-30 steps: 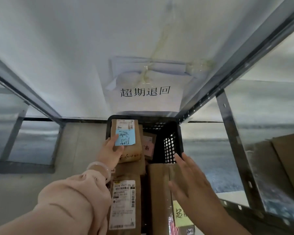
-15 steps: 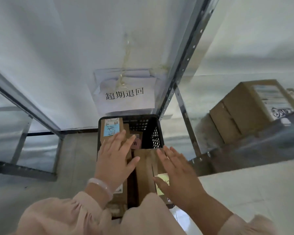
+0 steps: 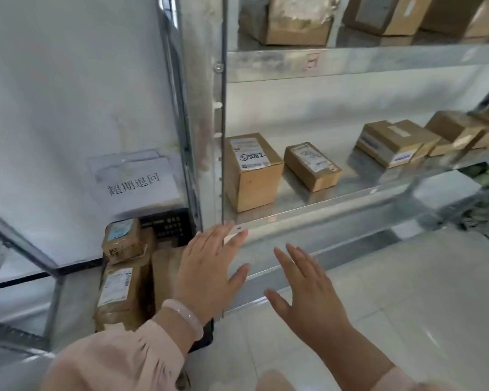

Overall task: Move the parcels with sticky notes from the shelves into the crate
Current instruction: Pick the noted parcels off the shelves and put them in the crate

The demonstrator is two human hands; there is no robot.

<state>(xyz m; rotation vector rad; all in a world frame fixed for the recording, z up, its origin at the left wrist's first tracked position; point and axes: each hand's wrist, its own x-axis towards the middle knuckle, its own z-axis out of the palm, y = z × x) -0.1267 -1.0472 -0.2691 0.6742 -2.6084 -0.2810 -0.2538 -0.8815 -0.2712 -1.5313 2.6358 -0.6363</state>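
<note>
Left hand [image 3: 206, 272], right hand [image 3: 305, 289] — both splayed, empty; three parcels [image 3: 122, 241] visible in crate [image 3: 170, 225].

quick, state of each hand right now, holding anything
Left hand: open, holding nothing.
Right hand: open, holding nothing.

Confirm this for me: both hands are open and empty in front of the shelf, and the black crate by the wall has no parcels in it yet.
Wrong in one respect: the head view shows the black crate already holding several brown parcels. The rest stands: left hand and right hand are open and empty before the shelf.
</note>
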